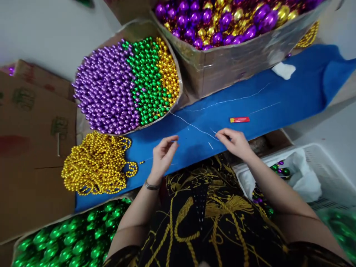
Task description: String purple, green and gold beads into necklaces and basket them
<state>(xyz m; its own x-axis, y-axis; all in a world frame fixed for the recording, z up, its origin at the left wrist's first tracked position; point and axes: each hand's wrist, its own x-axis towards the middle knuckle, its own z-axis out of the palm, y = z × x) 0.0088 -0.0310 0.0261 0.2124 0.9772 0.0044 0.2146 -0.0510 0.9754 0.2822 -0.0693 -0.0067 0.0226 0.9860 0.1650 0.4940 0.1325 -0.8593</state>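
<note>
A thin white thread (194, 127) lies across the blue cloth (278, 100), running from the round bead box down to my right hand (235, 142). That hand pinches the thread's near end, fingers closed on it. My left hand (164, 154) hovers over the cloth's near edge with thumb and fingertips drawn together; whether it holds the thread I cannot make out. A pile of strung gold beads (96, 165) lies on the cloth left of that hand.
A round cardboard box (125, 85) holds purple, green and gold beads. A carton (236, 55) of large purple and gold beads stands behind. A red lighter (239, 119), large green beads (69, 237) near left, a white crate (311, 159) right.
</note>
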